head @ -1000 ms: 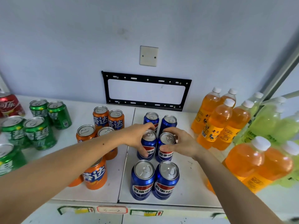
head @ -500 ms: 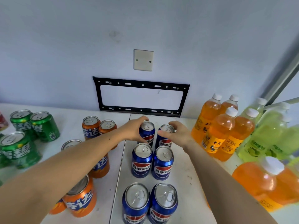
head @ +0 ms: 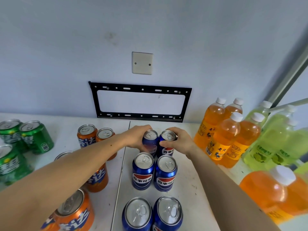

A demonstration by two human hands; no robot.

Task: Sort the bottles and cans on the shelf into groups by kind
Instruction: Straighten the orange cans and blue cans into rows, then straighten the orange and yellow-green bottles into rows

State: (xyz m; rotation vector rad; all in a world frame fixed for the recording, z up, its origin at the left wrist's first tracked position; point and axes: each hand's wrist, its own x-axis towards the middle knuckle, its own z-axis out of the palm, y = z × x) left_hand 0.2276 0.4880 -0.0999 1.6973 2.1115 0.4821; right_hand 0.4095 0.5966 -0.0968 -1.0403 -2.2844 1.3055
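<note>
Left hand (head: 135,137) grips the far-left blue aluminium cola can (head: 150,142); right hand (head: 179,141) grips its neighbour, the far-right blue cola can (head: 167,144). Both stand touching on the white shelf (head: 188,194). Recommend squaring them behind the near blue pairs, upright.

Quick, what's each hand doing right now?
Left hand: grips the back left blue can.
Right hand: grips the back right blue can.

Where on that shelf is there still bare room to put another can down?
Bare shelf lies between the blue cans and the right forearm, and behind the orange cans toward the wall. The orange bottles and green cans stand crowded.
</note>
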